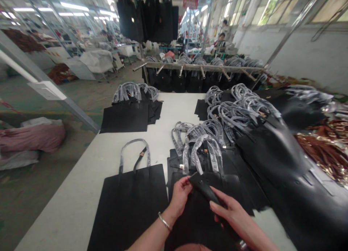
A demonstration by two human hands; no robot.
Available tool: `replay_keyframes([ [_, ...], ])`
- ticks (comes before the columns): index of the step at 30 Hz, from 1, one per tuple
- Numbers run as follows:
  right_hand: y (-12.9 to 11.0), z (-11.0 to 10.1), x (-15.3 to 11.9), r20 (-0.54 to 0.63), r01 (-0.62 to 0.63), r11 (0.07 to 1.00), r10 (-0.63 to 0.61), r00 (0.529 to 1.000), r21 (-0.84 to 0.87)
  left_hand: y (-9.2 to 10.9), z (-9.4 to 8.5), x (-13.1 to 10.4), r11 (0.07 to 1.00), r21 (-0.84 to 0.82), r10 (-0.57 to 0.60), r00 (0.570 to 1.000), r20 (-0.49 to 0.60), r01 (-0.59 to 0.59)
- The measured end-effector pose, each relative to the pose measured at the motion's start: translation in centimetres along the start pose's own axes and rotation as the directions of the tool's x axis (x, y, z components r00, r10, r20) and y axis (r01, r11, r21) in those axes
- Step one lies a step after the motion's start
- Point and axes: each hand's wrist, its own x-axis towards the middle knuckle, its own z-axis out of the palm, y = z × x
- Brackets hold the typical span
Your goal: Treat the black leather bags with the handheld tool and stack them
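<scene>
My left hand [181, 193], with a bracelet on its wrist, pinches the tip of a black leather-like bag panel [204, 190]. My right hand [230, 208] grips the same panel further down, where it is folded or curled over. My forearms and fingers hide part of this panel. Beneath and behind it lies a stack of black bag panels [231, 180] with plastic-wrapped handles [208, 149]. To the left, a single black bag panel [130, 204] lies flat, its wrapped handle [134, 142] pointing away and a strap with a gold-coloured fitting [141, 154] beside it.
The white table [67, 193] holds another panel pile [125, 117] at the back left and a large heap [282, 153] at the right. Behind stands a metal rack [202, 67] with protruding bars. Brown straps [323, 149] lie far right; a post [73, 109] rises at left.
</scene>
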Motion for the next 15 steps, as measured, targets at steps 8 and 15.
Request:
replay_keyframes([
  [8, -0.5, 1.2, 1.1, -0.040, -0.103, 0.991, 0.100, 0.994, -0.085, -0.2, -1.2, 0.8, 0.999, -0.046, -0.024, 0.997, -0.072, 0.021],
  [15, -2.8, 2.9, 1.5, -0.177, -0.141, 0.984, 0.120, 0.977, -0.112, -0.5, -2.6, 1.5, 0.965, -0.235, -0.150, 0.979, -0.141, 0.114],
])
